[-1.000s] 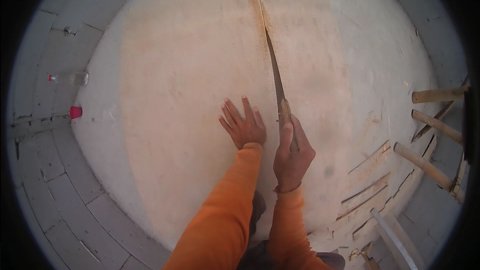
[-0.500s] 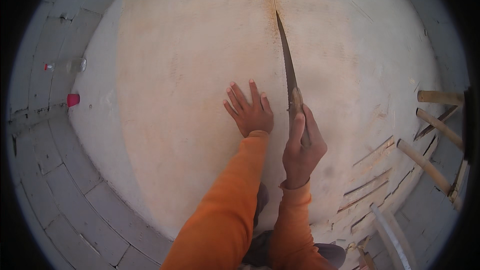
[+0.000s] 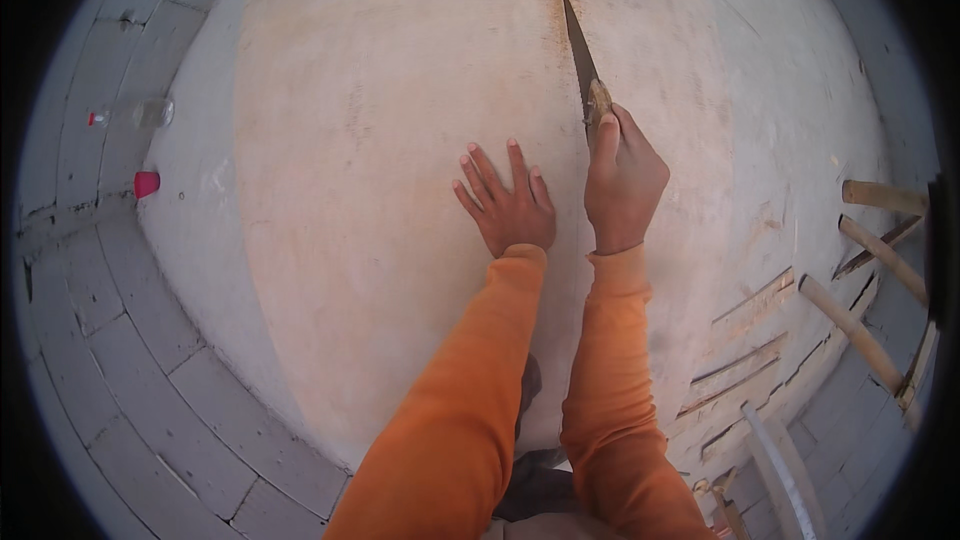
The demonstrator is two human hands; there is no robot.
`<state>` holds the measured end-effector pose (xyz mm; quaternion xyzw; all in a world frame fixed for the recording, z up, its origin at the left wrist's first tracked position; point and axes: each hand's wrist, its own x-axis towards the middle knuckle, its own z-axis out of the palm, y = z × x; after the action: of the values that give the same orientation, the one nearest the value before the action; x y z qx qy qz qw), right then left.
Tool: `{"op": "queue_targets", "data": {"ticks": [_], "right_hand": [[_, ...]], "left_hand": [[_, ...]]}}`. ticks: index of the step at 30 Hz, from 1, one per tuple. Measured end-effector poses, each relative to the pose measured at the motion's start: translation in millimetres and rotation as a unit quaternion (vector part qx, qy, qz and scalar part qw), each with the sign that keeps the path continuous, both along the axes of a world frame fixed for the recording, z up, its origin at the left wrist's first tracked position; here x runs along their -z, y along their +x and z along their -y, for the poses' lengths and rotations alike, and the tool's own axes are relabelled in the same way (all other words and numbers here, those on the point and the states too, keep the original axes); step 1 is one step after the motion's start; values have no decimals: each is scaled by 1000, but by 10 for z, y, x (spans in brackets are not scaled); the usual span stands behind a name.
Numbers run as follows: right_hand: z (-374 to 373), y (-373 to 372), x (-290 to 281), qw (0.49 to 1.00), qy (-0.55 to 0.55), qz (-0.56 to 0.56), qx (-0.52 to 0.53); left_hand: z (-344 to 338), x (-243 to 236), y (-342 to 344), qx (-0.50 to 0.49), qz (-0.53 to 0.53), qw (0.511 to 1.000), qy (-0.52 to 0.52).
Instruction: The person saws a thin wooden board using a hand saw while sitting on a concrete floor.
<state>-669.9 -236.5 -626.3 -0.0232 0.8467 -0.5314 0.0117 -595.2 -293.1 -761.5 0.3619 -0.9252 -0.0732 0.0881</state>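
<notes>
A large pale wooden board (image 3: 370, 240) lies beneath both hands. My right hand (image 3: 625, 175) grips the wooden handle of a handsaw (image 3: 580, 55), whose dark toothed blade points away from me. The blade's far end sits in a narrow cut running to the board's far edge, with brownish sawdust (image 3: 548, 10) beside it. My left hand (image 3: 512, 205) lies flat on the board left of the saw, fingers spread, holding nothing. Part of the saw handle is hidden inside my right hand.
At the left, a clear plastic bottle (image 3: 152, 114) and a pink cup (image 3: 147, 184) are near the board's edge, by grey paving blocks (image 3: 215, 405). Wooden legs (image 3: 850, 330) and a metal bar (image 3: 780, 470) stand at the right. Slots (image 3: 735, 370) mark the board's right part.
My right hand has pushed the saw forward, away from me, and more of the blade has gone into the cut. My left hand stays flat on the board.
</notes>
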Motion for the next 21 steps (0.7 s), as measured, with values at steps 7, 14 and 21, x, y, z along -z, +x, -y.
{"op": "queue_targets", "data": {"ticks": [7,14,21], "right_hand": [[-226,621,-44,998,23,-48,40],[-253,709,25,997,-7,-52,61],[12,75,-5,1000,-4,17,19]], "left_hand": [[5,8,26,0,-10,1000,13],[7,5,28,7,13,1000,-6],[7,-3,22,14,0,1000,-1]]}}
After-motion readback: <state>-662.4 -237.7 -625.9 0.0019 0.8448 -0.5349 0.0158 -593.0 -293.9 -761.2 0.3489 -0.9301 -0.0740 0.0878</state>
